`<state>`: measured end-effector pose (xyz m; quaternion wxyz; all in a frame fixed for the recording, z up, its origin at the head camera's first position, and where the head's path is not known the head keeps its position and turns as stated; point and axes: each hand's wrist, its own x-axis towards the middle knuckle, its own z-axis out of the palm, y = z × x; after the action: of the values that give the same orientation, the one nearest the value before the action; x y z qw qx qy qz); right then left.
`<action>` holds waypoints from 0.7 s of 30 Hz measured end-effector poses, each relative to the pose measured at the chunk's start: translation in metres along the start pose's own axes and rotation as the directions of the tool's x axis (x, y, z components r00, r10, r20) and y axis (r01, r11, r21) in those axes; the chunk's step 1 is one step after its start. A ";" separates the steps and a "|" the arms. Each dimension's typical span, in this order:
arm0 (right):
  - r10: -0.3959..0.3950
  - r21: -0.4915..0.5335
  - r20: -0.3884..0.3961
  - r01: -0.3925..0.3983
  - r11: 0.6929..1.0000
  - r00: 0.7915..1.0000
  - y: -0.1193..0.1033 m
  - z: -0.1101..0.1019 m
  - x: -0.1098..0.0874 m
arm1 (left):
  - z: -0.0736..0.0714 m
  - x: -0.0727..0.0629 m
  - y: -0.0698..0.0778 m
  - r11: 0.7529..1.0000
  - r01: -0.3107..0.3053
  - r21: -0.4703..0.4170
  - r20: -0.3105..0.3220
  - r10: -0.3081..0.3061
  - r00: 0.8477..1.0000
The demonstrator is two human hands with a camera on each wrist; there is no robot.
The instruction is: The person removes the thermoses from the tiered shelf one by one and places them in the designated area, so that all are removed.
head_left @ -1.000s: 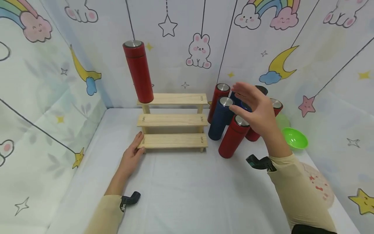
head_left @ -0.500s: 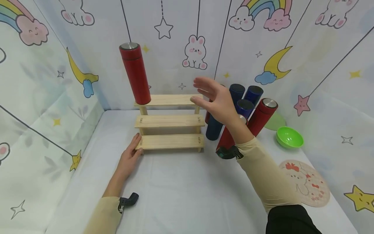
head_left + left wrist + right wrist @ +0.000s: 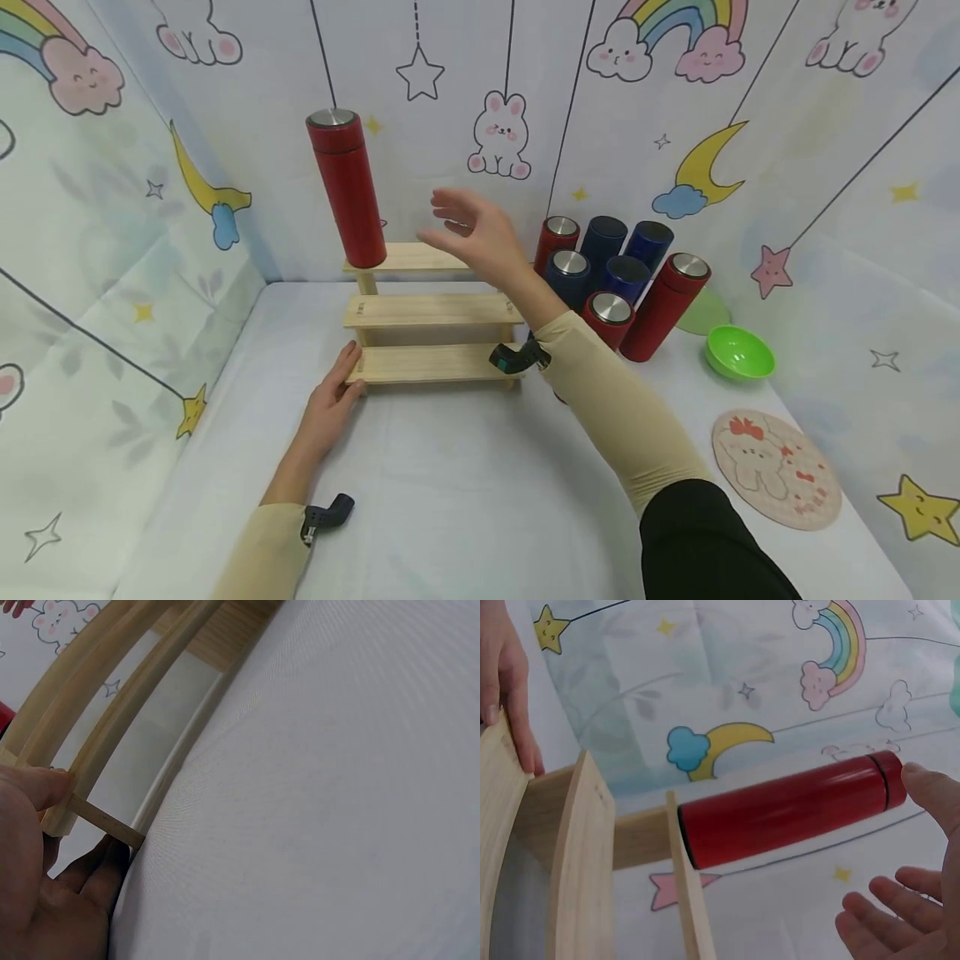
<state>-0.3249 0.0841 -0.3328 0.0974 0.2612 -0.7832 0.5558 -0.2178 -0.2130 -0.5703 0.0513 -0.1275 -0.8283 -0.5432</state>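
A three-tier wooden step shelf stands on the white table. On the left end of its top tier a red thermos flask stands upright with a silver lid top. My left hand holds the left end of the lowest tier; in the left wrist view its thumb lies against the board and the other fingers reach in by the leg. Over the top tier, right of the flask, my right hand is in the air with fingers spread and nothing in them. The right wrist view shows a gap between this hand and the flask.
Right of the shelf stand several red and blue flasks, partly behind my right forearm. Farther right are a green bowl, a pale green disc and a round pink mat. A patterned cloth backdrop encloses the table.
My right hand has moved left from above the flask group to over the top tier, still empty. The left hand stays at the shelf's end. The view has shifted slightly.
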 end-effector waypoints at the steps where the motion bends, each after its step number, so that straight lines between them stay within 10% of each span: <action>1: 0.006 -0.004 -0.002 -0.006 1.000 1.000 0.001 0.004 0.004 | 0.000 0.001 0.000 1.000 0.000 -0.005 0.001 0.000 1.000; 21: 0.089 0.102 0.051 -0.094 0.990 0.995 0.025 0.058 0.056 | -0.001 0.000 0.000 0.999 -0.004 -0.045 0.004 0.004 1.000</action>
<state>-0.3773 0.0199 -0.3500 0.0400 0.2425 -0.7662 0.5938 -0.2175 -0.2137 -0.5696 0.0480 -0.1311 -0.8158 -0.5612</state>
